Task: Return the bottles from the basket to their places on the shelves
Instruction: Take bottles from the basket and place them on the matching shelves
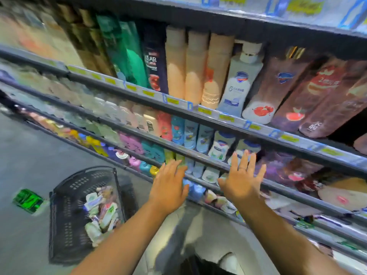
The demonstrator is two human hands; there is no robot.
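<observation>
1. In the lower middle of the frame, the left hand [168,187] is raised with its back to the camera, fingers straight and a little spread, holding nothing; its fingertips overlap a lower shelf rail, and I cannot tell whether they touch it
2. Just to the right, the right hand [243,181] is flat too, fingers fanned wide and holding nothing, with a ring [242,168] on one finger; it hides part of the pale bottles behind it, and contact is unclear
3. At lower left, the dark mesh basket [66,215] stands on the grey floor [29,155], well apart from both hands; the bottles [101,211] lie heaped inside it, so smeared that neither labels nor number can be made out
4. The shelves [198,114] run slanting from upper left to lower right; their left half is motion blur, only bands of colour
5. The upper middle is sharpest: a dark bottle [155,62] whose label shows only "EAR", peach bottles [195,68] beside it, then a white and blue bottle [238,84]; the reddish-brown ones further right are cut by the frame edge
6. The yellow price tags [204,111] on the rails are unreadable
7. A green object [27,200] on the floor at far left is too blurred to name
</observation>
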